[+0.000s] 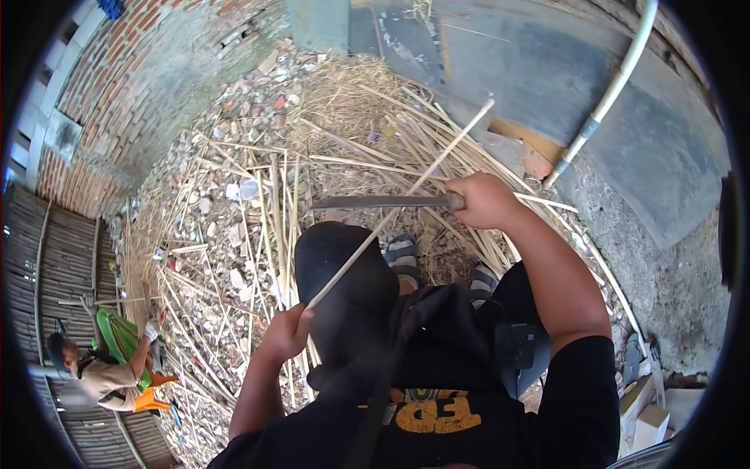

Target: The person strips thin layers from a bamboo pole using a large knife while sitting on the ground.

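My left hand (287,334) is closed round the lower end of a long, pale bamboo stick (350,264). The stick slants up and away to the right, over my knee. In my right hand (488,201) is the handle of a machete (367,202), its dark, straight blade pointing left. The blade crosses the stick near its middle; whether the two touch, I cannot tell. Below them show my dark-clad knee (336,242) and a sandalled foot (402,255).
Bamboo strips (277,211) lie scattered over stony ground, with more strips (445,148) piled ahead near dry straw (344,98). At far left sits another person (117,375) on an orange chair (152,400), by a woven wall (66,258). A pale pipe (605,102) stands at right.
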A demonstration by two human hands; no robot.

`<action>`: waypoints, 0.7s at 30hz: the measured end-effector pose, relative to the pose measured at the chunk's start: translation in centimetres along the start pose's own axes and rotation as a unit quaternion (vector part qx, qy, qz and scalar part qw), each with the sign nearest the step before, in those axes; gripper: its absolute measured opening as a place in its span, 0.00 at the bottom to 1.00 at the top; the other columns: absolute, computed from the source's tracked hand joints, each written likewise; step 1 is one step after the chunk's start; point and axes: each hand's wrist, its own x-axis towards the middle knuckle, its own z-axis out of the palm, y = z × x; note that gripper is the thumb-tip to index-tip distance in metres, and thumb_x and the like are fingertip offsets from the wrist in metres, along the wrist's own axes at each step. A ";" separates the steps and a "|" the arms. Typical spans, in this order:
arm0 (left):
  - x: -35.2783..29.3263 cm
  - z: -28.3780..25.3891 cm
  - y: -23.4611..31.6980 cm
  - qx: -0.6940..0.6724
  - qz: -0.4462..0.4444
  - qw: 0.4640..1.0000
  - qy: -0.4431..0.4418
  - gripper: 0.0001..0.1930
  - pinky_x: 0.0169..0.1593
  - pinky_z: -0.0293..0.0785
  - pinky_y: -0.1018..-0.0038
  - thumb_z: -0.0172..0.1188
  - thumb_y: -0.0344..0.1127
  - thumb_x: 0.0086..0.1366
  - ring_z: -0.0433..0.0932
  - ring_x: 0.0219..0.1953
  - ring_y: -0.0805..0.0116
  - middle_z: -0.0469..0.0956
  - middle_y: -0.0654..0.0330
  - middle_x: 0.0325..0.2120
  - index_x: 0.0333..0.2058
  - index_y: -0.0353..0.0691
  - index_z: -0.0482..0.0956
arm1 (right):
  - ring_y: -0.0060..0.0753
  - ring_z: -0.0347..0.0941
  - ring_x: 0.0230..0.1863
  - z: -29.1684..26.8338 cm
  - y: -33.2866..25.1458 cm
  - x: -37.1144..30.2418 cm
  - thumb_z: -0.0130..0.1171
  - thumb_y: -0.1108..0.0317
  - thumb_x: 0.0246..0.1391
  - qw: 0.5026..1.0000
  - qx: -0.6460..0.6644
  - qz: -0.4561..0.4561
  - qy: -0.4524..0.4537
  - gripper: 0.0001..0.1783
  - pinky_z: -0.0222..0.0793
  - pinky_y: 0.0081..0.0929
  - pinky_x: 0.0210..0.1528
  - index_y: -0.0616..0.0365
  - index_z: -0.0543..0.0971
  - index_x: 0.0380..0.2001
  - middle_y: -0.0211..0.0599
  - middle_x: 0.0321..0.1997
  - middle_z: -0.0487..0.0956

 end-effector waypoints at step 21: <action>-1.2 2.0 -0.8 0.043 -0.028 0.997 0.063 0.19 0.26 0.66 0.49 0.49 0.44 0.74 0.74 0.24 0.34 0.71 0.42 0.16 0.26 0.36 0.68 | 0.54 0.80 0.38 0.4 -0.7 1.1 0.65 0.65 0.41 0.999 -0.036 0.008 0.016 0.14 0.74 0.50 0.41 0.53 0.80 0.35 0.45 0.28 0.81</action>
